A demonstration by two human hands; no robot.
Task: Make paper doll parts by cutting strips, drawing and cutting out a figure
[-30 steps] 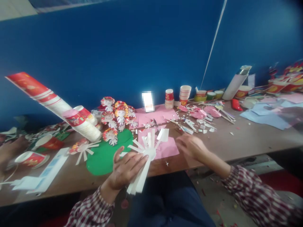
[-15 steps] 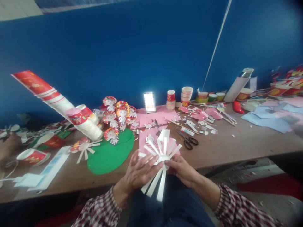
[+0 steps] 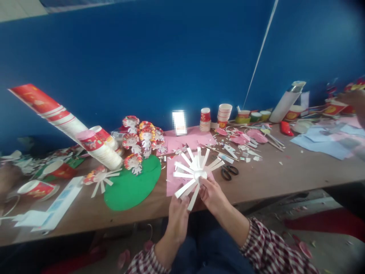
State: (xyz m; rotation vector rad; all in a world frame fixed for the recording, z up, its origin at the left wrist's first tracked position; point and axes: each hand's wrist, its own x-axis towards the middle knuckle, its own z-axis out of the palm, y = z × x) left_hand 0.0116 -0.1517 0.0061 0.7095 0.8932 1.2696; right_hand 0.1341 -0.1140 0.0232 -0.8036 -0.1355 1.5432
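Cut paper cup [image 3: 200,175]: above the near edge of the table [image 3: 285,171], strips fanned out. Slitting appears complete; strips are plain, undecorated. Right hand [image 3: 212,195] pinches its base; left hand [image 3: 178,217] is at the lower strips, grip cannot be told. Scissors [image 3: 226,173] lie beside pink paper [image 3: 172,189]. Scraps [image 3: 228,149] litter the surface; blue wall [image 3: 142,57] behind.

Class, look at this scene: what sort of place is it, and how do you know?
Probably a craft workspace: scissors, cut pink paper and stacked paper cups share the table.
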